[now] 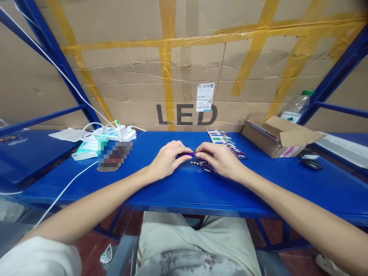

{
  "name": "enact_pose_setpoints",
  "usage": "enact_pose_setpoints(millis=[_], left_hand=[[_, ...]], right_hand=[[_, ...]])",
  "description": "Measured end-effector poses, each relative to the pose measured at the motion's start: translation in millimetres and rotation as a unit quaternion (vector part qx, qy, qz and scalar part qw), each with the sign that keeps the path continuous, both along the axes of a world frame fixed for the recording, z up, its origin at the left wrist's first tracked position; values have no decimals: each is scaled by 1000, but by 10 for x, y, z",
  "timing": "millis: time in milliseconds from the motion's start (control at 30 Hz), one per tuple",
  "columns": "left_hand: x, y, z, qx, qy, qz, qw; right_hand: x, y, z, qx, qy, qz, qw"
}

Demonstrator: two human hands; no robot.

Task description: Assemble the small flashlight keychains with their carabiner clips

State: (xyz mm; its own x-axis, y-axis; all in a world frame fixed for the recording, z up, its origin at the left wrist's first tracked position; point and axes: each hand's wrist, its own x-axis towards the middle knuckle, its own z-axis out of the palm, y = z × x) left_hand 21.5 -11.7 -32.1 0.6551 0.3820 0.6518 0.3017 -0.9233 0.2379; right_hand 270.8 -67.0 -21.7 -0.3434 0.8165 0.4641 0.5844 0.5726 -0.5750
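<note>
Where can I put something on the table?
There's bare table between left forearm and right forearm, near the front edge; between the right forearm and the mouse; and between the power strip and the left hand. It's crowded by the right hand, with beads and colourful sticks, and around the power strip.

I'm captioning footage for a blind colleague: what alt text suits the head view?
A person's left hand pinches a slim purple item over a blue table, the right hand at its end. Behind the right hand lie slim multicoloured items in a row, beside an open cardboard box; a white power strip sits back left.
</note>
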Motion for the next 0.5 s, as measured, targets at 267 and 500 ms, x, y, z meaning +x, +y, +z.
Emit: enact_pose_setpoints(millis=[267, 500], left_hand=[[-6, -1, 0, 14, 11, 0, 1000], [-24, -51, 43, 138, 49, -6, 989]], right_hand=[[-5, -24, 2, -52, -9, 14, 999], [-32, -7, 51, -351, 217, 68, 908]])
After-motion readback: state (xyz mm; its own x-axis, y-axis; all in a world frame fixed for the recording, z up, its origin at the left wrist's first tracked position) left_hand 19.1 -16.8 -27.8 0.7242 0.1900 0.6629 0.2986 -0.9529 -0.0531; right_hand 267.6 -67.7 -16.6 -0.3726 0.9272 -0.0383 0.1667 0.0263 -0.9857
